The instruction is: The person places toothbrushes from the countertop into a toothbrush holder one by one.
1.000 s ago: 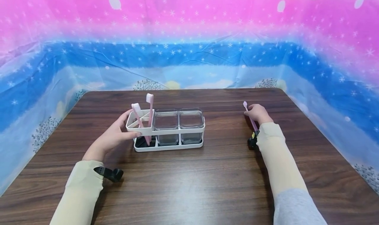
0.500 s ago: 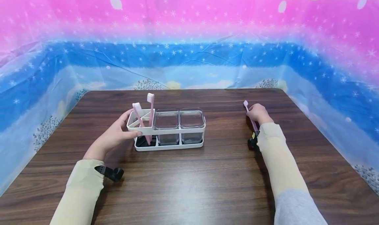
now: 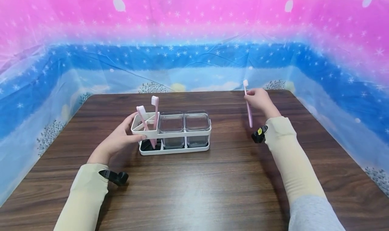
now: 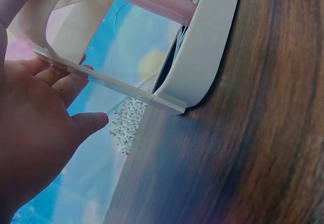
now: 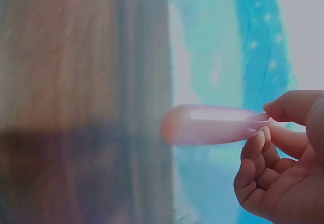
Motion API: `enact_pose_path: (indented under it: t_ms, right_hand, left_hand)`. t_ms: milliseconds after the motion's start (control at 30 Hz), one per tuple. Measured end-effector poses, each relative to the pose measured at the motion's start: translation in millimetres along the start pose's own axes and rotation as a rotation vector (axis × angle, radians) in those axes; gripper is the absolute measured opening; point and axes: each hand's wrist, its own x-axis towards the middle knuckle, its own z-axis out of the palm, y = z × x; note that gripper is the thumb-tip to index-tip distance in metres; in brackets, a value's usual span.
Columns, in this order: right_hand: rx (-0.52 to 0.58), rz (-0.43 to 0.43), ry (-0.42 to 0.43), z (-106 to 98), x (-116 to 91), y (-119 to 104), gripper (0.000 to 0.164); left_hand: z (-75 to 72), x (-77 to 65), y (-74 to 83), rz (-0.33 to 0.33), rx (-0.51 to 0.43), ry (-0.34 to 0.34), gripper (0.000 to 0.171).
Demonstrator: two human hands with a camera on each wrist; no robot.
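In the head view my left hand [image 3: 117, 141] grips the left end of a white toothbrush holder [image 3: 170, 135], thumb on its front rail and fingers round the side. Two pink toothbrushes, a tilted one [image 3: 142, 114] and a more upright one [image 3: 155, 106], stand heads up in its divided left section. My right hand [image 3: 259, 99], off to the right, pinches a third pink toothbrush [image 3: 248, 111] near its head, raised above the table with the bristles up. The right wrist view shows that brush's handle [image 5: 217, 125] sticking out from between thumb and fingers.
Two clear square cups, a middle one [image 3: 171, 123] and a right one [image 3: 197, 123], sit in the holder's other sections. Dark wooden table [image 3: 194, 183] lies under everything. A patterned pink and blue cloth [image 3: 194, 55] hangs round its back and sides.
My right hand has lifted the third toothbrush off the table, up and slightly left, and the brush now stands nearly upright. My left hand stays on the holder.
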Motion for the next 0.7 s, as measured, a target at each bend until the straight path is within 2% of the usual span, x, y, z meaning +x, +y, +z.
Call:
enact_pose_path:
  t_ms: [367,567,700]
  right_hand:
    - [0.200,-0.176,0.100,5.5,-13.8,-81.5,0.033]
    - [0.412,-0.246,0.078,13.5,-28.2,-125.4,0.028]
    - [0.492,-0.299,0.045,22.3,-38.1,-148.3,0.028]
  left_hand:
    - [0.7,0.8,0.4,0.015,0.015,0.001,0.091]
    - [1.1,0.1,1.7,0.008,0.005,0.001,0.092]
    - [1.1,-0.3,1.7,0.013,-0.008,-0.006,0.091]
